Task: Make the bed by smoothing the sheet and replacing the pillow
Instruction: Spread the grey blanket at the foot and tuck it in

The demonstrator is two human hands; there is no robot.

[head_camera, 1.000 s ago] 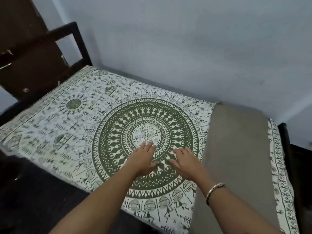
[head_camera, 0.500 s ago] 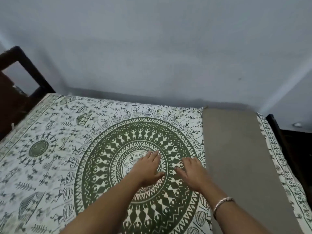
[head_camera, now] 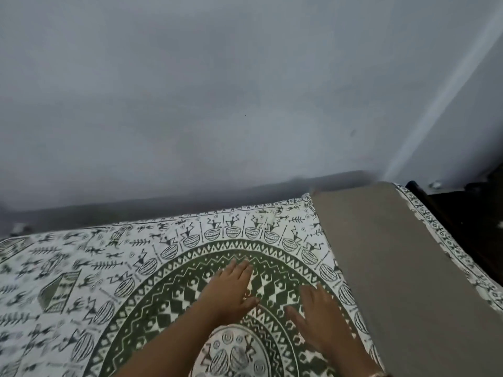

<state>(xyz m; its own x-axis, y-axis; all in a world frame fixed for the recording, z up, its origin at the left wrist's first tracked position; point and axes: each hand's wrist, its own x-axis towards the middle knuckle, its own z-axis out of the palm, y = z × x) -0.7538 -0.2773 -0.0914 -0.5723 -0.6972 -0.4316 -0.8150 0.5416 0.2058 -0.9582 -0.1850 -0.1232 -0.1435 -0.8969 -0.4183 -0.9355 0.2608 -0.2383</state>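
Note:
A white sheet (head_camera: 89, 270) printed with a green mandala and small black figures covers the bed. My left hand (head_camera: 228, 291) lies flat on the mandala's green ring, fingers straight and together, pointing toward the wall. My right hand (head_camera: 319, 318) presses flat on the sheet just to its right, fingers spread a little. A long grey-brown pillow (head_camera: 402, 268) lies across the bed at the right, its near edge close to my right hand. Both hands hold nothing.
A pale grey wall (head_camera: 245, 91) runs along the bed's far side, with a dark gap at its foot. A dark bed frame (head_camera: 424, 202) and dark floor show at the far right beyond the pillow.
Both hands have slid across the sheet away from me, from the mandala's centre onto its outer green rings. The view has lifted toward the wall and moved right; the dark frame at the left has left the view.

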